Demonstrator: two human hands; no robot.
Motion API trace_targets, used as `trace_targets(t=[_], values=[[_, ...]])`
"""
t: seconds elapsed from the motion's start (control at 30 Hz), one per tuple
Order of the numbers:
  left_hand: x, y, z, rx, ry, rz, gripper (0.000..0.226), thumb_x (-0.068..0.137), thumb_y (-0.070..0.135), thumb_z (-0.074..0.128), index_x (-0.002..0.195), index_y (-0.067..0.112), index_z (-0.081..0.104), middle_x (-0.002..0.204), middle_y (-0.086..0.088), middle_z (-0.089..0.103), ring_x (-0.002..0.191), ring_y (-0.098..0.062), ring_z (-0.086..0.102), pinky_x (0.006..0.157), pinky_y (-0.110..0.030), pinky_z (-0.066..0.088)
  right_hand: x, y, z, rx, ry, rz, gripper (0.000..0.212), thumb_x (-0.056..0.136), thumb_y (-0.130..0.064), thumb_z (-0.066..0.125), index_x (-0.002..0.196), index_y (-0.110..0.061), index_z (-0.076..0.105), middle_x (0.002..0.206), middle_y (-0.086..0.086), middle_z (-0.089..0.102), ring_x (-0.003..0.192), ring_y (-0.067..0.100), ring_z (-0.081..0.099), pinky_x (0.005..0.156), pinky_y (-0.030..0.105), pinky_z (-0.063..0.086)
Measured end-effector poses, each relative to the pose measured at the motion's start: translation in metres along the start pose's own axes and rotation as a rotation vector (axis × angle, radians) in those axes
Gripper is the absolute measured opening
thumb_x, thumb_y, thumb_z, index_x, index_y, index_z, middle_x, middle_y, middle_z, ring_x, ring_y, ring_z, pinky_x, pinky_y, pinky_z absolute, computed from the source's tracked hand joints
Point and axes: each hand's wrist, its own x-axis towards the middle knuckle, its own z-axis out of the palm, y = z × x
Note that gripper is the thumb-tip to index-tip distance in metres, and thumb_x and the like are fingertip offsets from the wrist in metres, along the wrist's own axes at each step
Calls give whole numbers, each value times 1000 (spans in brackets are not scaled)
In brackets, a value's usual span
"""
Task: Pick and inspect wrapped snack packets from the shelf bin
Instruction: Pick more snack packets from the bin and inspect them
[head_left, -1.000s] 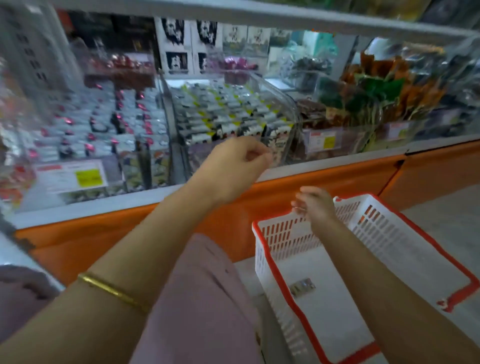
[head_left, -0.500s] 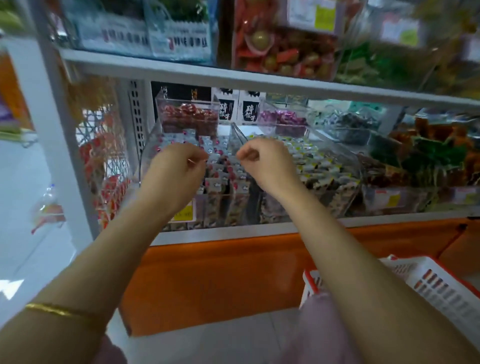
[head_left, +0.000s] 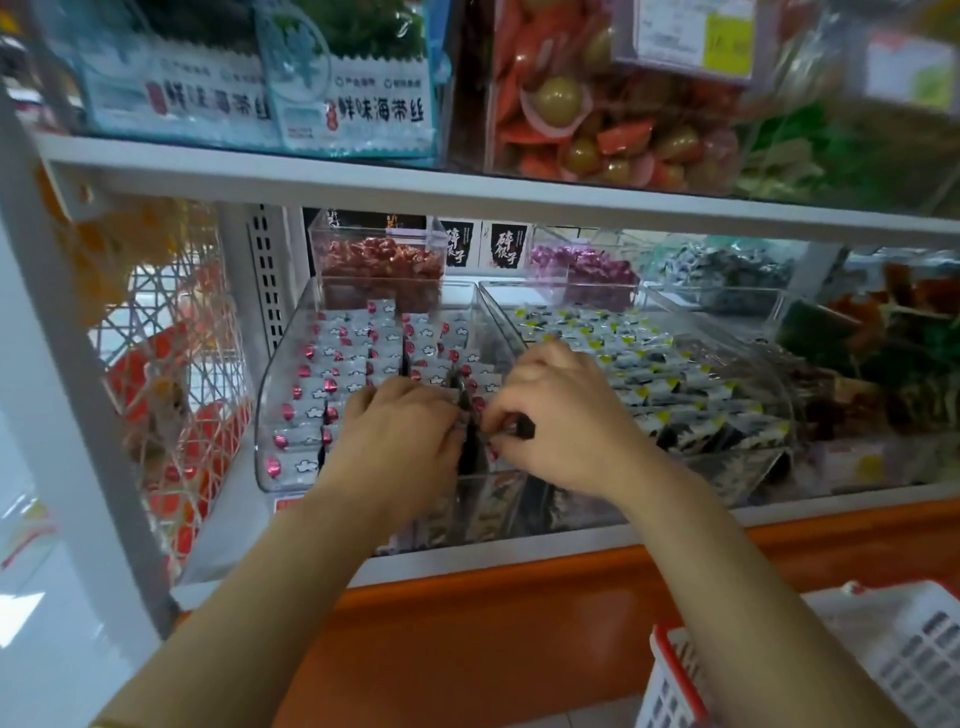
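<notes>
Both hands reach into the clear plastic shelf bin (head_left: 274, 400) at the left of the lower shelf. The bin is packed in rows with small white wrapped snack packets bearing red dots (head_left: 343, 364). The left hand (head_left: 402, 431) lies palm down over the near rows. Its fingers are curled downward with the tips buried among the packets, so I cannot tell whether it grips anything. The right hand (head_left: 566, 421) sits just beside it over the bin's right side. Thumb and forefinger are closed in a pinch on a small dark wrapped packet (head_left: 523, 429), held just above the near rows. Between the two hands stands a thin dark upright piece (head_left: 464, 408), too blurred to identify, perhaps another packet.

The bin's rounded front lip lies under both wrists. Its right wall touches a second clear bin (head_left: 774, 379) of black-and-white packets with yellow corners (head_left: 639, 364). The white metal shelf edge (head_left: 467, 195) runs across above the hands, leaving open room between it and the packet tops. A white upright post (head_left: 78, 415) borders the left side. Below the shelf front is an orange base panel (head_left: 493, 623). At near right is the corner of a white slotted plastic basket with a red rim (head_left: 893, 649), well apart from the hands.
</notes>
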Motion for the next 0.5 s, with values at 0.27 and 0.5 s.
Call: trace_targets(t=[0.27,0.5], values=[[-9,-9,-4,198,14,-56,42,95,48,27,127,35,50,130,13,49,127,-15,32,107,-40,19,-2,3,-1,193,9,46,7,84,-22,66,79,-26,63,91,-10,60,106,7,37,86,30,35],[-5,-9,-1,200,6,-101,46,95,50,28,133,33,47,134,2,37,129,-22,24,107,-41,21,-6,2,-5,368,121,93,11,90,-13,54,82,-21,54,82,-11,53,79,0,44,66,16,38]])
